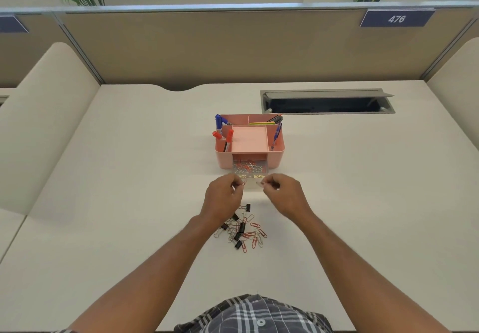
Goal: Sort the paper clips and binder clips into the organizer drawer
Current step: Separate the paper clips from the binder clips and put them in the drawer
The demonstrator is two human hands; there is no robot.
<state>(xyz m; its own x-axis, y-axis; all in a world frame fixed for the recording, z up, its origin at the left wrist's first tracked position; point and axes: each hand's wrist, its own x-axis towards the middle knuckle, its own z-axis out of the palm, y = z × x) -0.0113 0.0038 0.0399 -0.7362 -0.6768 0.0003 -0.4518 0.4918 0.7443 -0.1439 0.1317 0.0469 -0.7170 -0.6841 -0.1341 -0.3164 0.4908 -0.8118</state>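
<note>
A pink desk organizer [276, 152] stands mid-desk, its clear drawer [252, 186] pulled out toward me. Red and silver paper clips [247, 167] lie in the drawer's back part. My left hand [224, 198] pinches a red paper clip [243, 184] at the drawer's front left. At the drawer's front right, my right hand [283, 194] pinches a silver paper clip [259, 183]. A mixed pile of black binder clips [241, 227] and loose red and silver paper clips [256, 238] lies on the desk just behind my hands, partly hidden by my left wrist.
Markers and pens [220, 130] stand in the organizer's upper compartments. An open cable hatch [326, 103] is set into the desk at the back right. Beige partition walls [233, 47] enclose the desk on three sides.
</note>
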